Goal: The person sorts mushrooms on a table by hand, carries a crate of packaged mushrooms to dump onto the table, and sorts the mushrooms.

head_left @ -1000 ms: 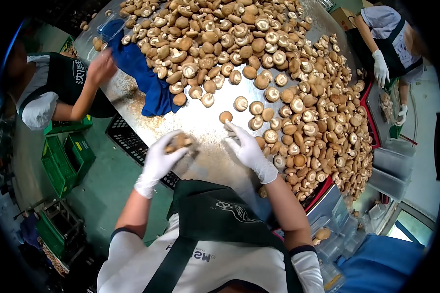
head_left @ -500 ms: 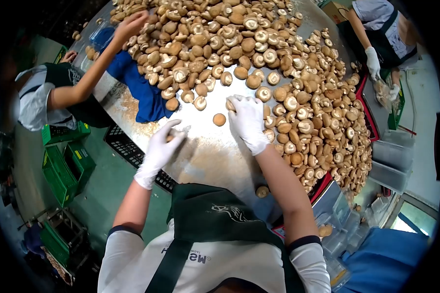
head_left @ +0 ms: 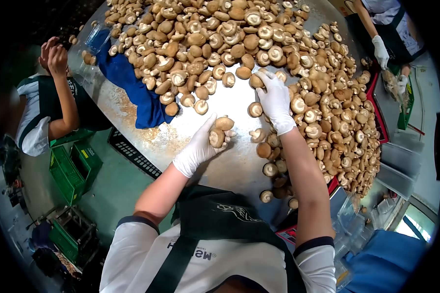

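Observation:
White gloves cover both hands. My left hand (head_left: 203, 145) is turned palm up over the metal table (head_left: 230, 171), its fingers curled round mushrooms (head_left: 216, 137); at least two show, brown caps and pale stems. Further forward and to the right, my right hand (head_left: 275, 97) has its fingertips closed on a brown-capped mushroom (head_left: 256, 81) at the near edge of the big pile (head_left: 327, 105). A single mushroom (head_left: 254, 109) lies just left of my right wrist. Several more lie along the inner side of my right forearm.
A blue cloth (head_left: 149, 105) lies on the table's left side, near a clear plastic box (head_left: 99, 39). Co-workers stand at the left (head_left: 66, 105) and upper right (head_left: 384, 36). Green crates (head_left: 66, 171) stand on the floor; clear trays (head_left: 398, 166) are at the right.
My left hand has moved right and turned up with mushrooms in it. My right hand has reached forward and right to another mushroom. The left co-worker's hand has drawn back from the pile.

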Motion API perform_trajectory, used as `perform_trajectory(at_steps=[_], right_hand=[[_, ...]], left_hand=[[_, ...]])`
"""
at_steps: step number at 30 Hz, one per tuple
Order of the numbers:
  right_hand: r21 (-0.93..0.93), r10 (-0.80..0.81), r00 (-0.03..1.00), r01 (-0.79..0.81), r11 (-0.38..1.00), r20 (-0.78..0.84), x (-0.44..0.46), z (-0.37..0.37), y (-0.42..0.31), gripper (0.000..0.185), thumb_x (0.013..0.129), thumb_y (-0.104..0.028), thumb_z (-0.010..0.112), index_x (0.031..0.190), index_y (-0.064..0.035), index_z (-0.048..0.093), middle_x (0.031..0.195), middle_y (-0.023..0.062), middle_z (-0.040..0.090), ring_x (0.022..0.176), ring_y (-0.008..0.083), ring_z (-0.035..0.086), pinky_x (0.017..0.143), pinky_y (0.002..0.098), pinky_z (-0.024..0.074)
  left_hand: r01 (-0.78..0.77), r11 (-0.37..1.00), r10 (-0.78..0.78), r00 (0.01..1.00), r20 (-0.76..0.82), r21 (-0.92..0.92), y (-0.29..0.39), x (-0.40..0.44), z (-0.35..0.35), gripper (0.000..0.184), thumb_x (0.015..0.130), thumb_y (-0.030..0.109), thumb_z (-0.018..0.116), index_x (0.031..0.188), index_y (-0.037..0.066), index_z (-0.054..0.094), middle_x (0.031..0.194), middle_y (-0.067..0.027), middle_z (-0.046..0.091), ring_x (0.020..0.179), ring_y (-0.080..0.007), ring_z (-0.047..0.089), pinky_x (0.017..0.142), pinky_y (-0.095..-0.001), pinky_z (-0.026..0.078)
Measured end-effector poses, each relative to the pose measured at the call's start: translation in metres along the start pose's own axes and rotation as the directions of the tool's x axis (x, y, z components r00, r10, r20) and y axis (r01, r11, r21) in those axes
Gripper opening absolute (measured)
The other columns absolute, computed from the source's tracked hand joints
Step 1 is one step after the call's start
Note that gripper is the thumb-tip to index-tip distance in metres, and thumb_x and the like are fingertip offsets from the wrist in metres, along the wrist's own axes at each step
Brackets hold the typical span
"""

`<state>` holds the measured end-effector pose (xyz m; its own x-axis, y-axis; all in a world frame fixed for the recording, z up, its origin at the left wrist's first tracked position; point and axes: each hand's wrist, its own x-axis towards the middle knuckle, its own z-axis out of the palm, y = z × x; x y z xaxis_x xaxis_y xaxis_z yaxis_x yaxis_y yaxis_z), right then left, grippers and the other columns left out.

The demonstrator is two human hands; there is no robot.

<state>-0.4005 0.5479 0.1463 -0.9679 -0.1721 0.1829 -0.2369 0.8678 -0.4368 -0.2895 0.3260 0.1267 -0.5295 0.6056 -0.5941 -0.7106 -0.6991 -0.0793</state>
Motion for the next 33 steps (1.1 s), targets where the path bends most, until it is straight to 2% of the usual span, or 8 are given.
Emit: perform_trajectory(at_steps=[2, 8, 14, 17, 20, 24, 27, 33], right_hand=[[-0.020, 0.032, 0.999, -0.031, 0.999, 0.021, 0.002, 0.007, 0.004, 0.042, 0.080, -0.013, 0.070, 0.121, -0.0130, 0.063, 0.116, 0.0106, 0.064, 0.106, 0.0310, 0.059, 0.092, 0.0415, 0.0462], [0.545, 0.289, 0.956, -0.270, 0.794, 0.053, -0.031, -0.014, -0.022, 0.045, 0.079, -0.010, 0.073, 0.122, -0.0068, 0.061, 0.110, 0.0090, 0.065, 0.098, 0.0217, 0.062, 0.087, 0.0342, 0.0490], [0.730, 0.393, 0.893, -0.418, 0.541, 0.220, -0.081, -0.037, -0.053, 0.049, 0.077, -0.008, 0.075, 0.124, -0.0033, 0.061, 0.111, 0.0069, 0.064, 0.095, 0.0147, 0.058, 0.086, 0.0299, 0.0493], [0.553, 0.201, 0.971, -0.239, 0.798, 0.129, -0.106, -0.041, -0.071, 0.049, 0.076, -0.006, 0.075, 0.122, -0.0021, 0.060, 0.115, 0.0120, 0.064, 0.101, 0.0219, 0.060, 0.089, 0.0327, 0.0493], [0.606, 0.124, 0.975, -0.212, 0.767, 0.183, -0.119, -0.035, -0.071, 0.046, 0.080, -0.004, 0.071, 0.124, -0.0003, 0.058, 0.117, 0.0131, 0.063, 0.107, 0.0227, 0.060, 0.091, 0.0322, 0.0494], [0.856, 0.214, 0.860, -0.497, 0.145, 0.463, -0.126, -0.026, -0.053, 0.055, 0.085, 0.002, 0.063, 0.136, 0.0031, 0.045, 0.126, 0.0115, 0.057, 0.112, 0.0166, 0.058, 0.091, 0.0276, 0.0503], [0.872, 0.203, 0.853, -0.488, -0.012, 0.481, -0.130, -0.031, -0.050, 0.057, 0.086, 0.004, 0.060, 0.139, 0.0035, 0.042, 0.132, 0.0123, 0.053, 0.114, 0.0185, 0.057, 0.093, 0.0288, 0.0503], [0.907, 0.194, 0.893, -0.419, 0.033, 0.406, -0.135, -0.033, -0.059, 0.055, 0.085, 0.004, 0.059, 0.139, 0.0020, 0.045, 0.134, 0.0137, 0.053, 0.118, 0.0210, 0.056, 0.096, 0.0307, 0.0481]], left_hand=[[0.048, 0.997, -0.046, 0.998, 0.036, -0.058, 0.002, -0.001, 0.000, 0.053, 0.102, 0.049, 0.043, 0.124, 0.002, 0.052, 0.100, -0.0225, 0.065, 0.072, -0.0225, 0.064, 0.060, -0.0308, 0.058], [0.062, 0.989, -0.060, 0.998, 0.017, -0.134, -0.004, -0.003, 0.004, 0.062, 0.101, 0.055, 0.037, 0.129, 0.001, 0.050, 0.115, -0.0259, 0.061, 0.075, -0.0227, 0.067, 0.060, -0.0291, 0.060], [-0.036, 0.979, 0.055, 0.994, 0.092, -0.199, -0.012, -0.011, 0.016, 0.068, 0.099, 0.062, 0.034, 0.134, 0.005, 0.045, 0.133, -0.0195, 0.053, 0.120, -0.0325, 0.056, 0.100, -0.0490, 0.050], [-0.104, 0.990, 0.108, 0.994, 0.030, -0.097, -0.015, -0.014, 0.019, 0.070, 0.098, 0.065, 0.032, 0.135, 0.008, 0.044, 0.138, -0.0168, 0.050, 0.135, -0.0339, 0.043, 0.112, -0.0567, 0.034], [-0.086, 0.995, 0.088, 0.995, 0.051, -0.052, -0.019, -0.013, 0.015, 0.070, 0.098, 0.065, 0.031, 0.137, 0.008, 0.043, 0.139, -0.0163, 0.049, 0.132, -0.0353, 0.045, 0.111, -0.0607, 0.033], [-0.069, 0.990, 0.086, 0.988, 0.132, -0.124, -0.024, -0.019, 0.017, 0.074, 0.097, 0.066, 0.031, 0.141, 0.008, 0.039, 0.146, -0.0170, 0.041, 0.136, -0.0353, 0.040, 0.113, -0.0594, 0.030], [-0.064, 0.994, 0.076, 0.989, 0.126, -0.093, -0.028, -0.027, 0.031, 0.076, 0.096, 0.067, 0.032, 0.144, 0.008, 0.035, 0.151, -0.0163, 0.036, 0.140, -0.0343, 0.036, 0.114, -0.0583, 0.028], [-0.050, 0.998, 0.053, 0.983, 0.174, -0.025, -0.028, -0.033, 0.028, 0.075, 0.097, 0.066, 0.033, 0.143, 0.007, 0.037, 0.148, -0.0170, 0.039, 0.136, -0.0323, 0.040, 0.109, -0.0559, 0.036]])
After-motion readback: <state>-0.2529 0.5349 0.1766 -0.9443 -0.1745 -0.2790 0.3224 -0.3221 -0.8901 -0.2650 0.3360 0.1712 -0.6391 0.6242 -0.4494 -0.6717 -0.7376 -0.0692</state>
